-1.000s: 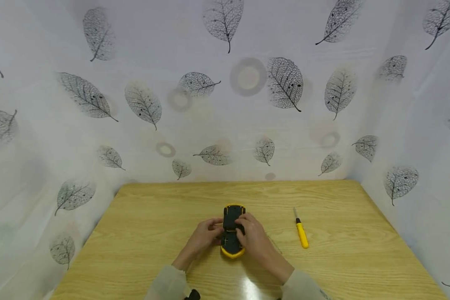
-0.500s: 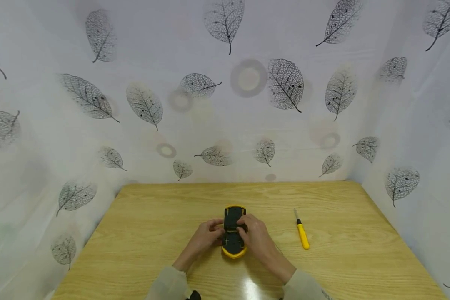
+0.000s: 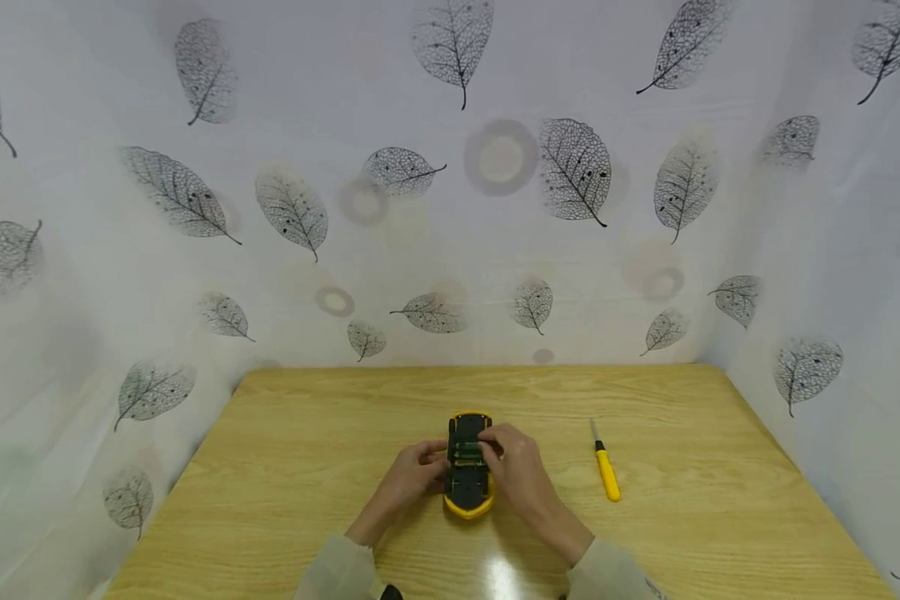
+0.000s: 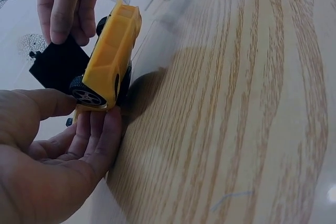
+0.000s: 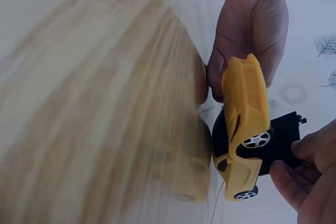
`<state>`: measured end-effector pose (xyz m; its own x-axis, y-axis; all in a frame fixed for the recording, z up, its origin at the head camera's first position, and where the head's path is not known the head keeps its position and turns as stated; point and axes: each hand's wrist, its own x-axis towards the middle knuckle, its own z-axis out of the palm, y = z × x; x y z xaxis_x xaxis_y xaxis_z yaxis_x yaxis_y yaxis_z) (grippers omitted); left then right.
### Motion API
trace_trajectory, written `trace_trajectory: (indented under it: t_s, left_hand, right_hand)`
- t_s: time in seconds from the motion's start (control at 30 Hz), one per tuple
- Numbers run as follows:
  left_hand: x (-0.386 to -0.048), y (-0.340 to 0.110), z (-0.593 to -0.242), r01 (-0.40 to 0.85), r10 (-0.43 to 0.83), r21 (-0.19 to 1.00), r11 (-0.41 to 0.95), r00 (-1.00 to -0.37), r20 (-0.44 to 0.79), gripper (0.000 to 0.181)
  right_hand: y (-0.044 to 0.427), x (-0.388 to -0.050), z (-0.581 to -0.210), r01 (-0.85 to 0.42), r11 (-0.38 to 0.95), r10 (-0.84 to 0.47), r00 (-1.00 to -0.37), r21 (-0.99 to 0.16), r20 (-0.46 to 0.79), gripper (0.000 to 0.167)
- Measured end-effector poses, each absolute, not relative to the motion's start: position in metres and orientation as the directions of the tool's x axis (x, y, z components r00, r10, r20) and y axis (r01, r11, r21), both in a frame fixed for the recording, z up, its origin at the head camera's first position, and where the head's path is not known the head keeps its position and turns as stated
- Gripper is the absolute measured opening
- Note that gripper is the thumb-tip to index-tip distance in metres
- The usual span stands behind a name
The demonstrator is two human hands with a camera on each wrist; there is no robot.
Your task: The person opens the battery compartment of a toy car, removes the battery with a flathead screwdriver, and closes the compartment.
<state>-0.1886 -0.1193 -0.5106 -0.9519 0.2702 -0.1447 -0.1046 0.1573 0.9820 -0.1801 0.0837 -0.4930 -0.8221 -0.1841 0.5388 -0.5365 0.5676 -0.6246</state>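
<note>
A yellow toy car (image 3: 468,505) lies upside down on the table, its black underside facing up. Green batteries (image 3: 467,451) show in a bay in the underside. My left hand (image 3: 411,469) holds the car's left side, thumb by a wheel (image 4: 86,96) and fingers against the body. Between thumb and fingers, my right hand (image 3: 521,467) pinches a black battery cover (image 4: 62,62), which stands tilted up from the underside. In the right wrist view the cover (image 5: 282,139) sticks out beside the yellow body (image 5: 245,93). Whether its far edge still touches the car, I cannot tell.
A screwdriver (image 3: 607,475) with a yellow handle lies to the right of my right hand, its tip pointing away. A thin wire (image 5: 216,203) runs from the car. Leaf-patterned sheeting (image 3: 450,250) encloses the wooden table (image 3: 307,417) at the back and sides.
The battery cover has come up from the underside with my right hand, uncovering the green batteries. My left hand stays on the car.
</note>
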Motion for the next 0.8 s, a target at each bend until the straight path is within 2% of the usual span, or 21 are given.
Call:
trace_trajectory:
  t_s: [0.33,0.8]
  left_hand:
    - [-0.190,-0.118,-0.515,-0.116,0.258,0.982,0.151,-0.954,-0.152,0.049]
    - [-0.190,-0.119,-0.516,-0.110,0.253,0.978,0.176,-0.955,-0.153,0.048]
  right_hand:
    - [0.102,-0.191,-0.484,-0.589,0.571,-0.124,-0.750,-0.572,0.649,0.011]
    - [0.134,-0.203,-0.481,-0.497,0.577,-0.077,-0.823,-0.648,0.562,0.012]
